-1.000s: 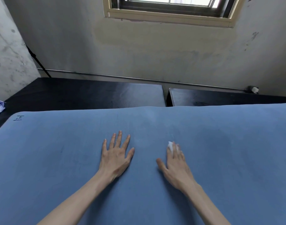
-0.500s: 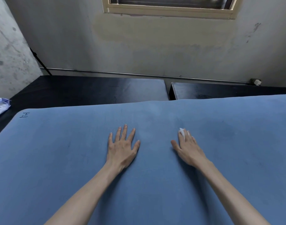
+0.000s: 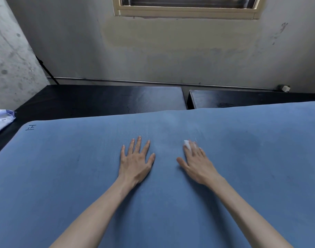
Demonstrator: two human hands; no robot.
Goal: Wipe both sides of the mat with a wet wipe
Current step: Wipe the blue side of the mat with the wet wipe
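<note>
A large blue mat (image 3: 63, 176) lies flat across the whole foreground, with a small dark mark near its far left corner. My left hand (image 3: 136, 161) rests flat on it, fingers spread and straight. My right hand (image 3: 196, 161) presses a small white wet wipe (image 3: 187, 144) onto the mat with straight fingers; only the wipe's tip shows beyond my fingertips. A darker damp patch lies on the mat to the right of that hand.
Two black tables (image 3: 99, 99) lie beyond the mat, with a gap between them. A white and blue wipe packet (image 3: 0, 120) sits at the far left edge. A grey wall with a pipe and a window frame stands behind.
My right hand with the wipe slid forward over the mat and then back a little toward the left. My left hand stayed flat in place.
</note>
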